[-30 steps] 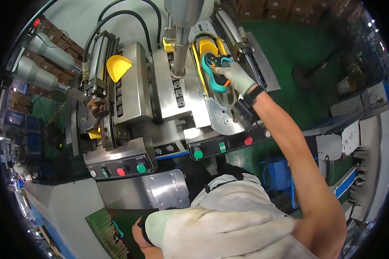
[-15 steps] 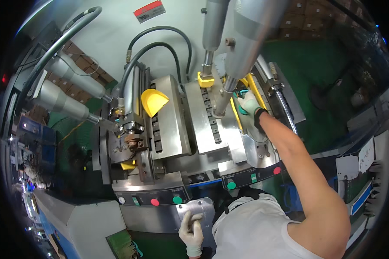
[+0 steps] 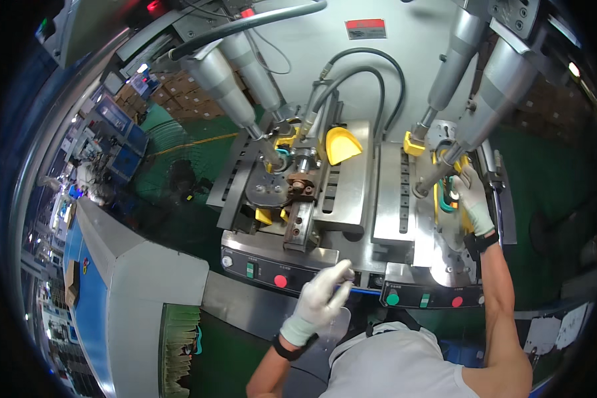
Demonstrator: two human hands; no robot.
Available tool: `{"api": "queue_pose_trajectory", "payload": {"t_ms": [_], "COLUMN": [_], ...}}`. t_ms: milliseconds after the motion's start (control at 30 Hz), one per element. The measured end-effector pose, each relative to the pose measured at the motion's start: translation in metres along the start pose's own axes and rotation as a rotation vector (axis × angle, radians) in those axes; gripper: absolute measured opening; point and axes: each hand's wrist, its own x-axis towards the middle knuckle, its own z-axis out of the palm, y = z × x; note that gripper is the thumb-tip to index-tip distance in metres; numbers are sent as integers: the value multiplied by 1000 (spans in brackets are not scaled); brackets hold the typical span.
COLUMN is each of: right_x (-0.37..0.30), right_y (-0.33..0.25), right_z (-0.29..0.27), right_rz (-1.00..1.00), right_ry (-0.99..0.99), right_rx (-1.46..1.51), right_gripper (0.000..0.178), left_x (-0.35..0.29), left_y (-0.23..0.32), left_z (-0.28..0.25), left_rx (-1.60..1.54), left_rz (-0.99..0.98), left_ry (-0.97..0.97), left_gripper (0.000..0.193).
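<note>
— From the head view, what do we have at the press?

— Our right hand [image 3: 472, 199], in a white glove, is at the right-hand fixture [image 3: 444, 219], fingers curled around a teal part [image 3: 452, 199] that lies against the yellow jig [image 3: 438, 192] just below the right pair of cylinders [image 3: 484, 86]. The grip looks closed on the part, though we cannot tell whether it is fully seated.

— And the other hand?

— Our left hand [image 3: 322, 297], also gloved, hovers just in front of the control panel [image 3: 292, 272], fingers loosely spread, holding nothing. It sits near the red button [image 3: 280, 281], to that button's right, not touching it as far as we can see.

— How far along do we judge the work?

— The right station is being loaded; we'd say the part is at the jig but our hand has not left it. The left station, left of the panel's middle, shows a brown round piece [image 3: 300, 182] and a yellow cap [image 3: 341, 144] in place, with no hand on them. No button is pressed yet, so clearing the hand and starting the cycle seem left to do.
</note>
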Motion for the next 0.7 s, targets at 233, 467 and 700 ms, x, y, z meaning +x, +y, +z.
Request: {"api": "queue_pose_trajectory", "payload": {"t_ms": [233,467,700], "right_x": [8,26,38], "right_y": [-170,-198,-178], "right_z": [-21,-11,-6], "right_rz": [-438,-464,-470], "right_ry": [-165,-25,-121], "right_rx": [176,166,195], "right_gripper": [42,35,64], "left_x": [131,283,347], "left_y": [52,116,167], "left_z": [-53,-51,-26], "left_rx": [237,303,280], "left_rz": [288,344,415], "left_ry": [-23,-66,-108], "left_gripper": [46,44,51]}}
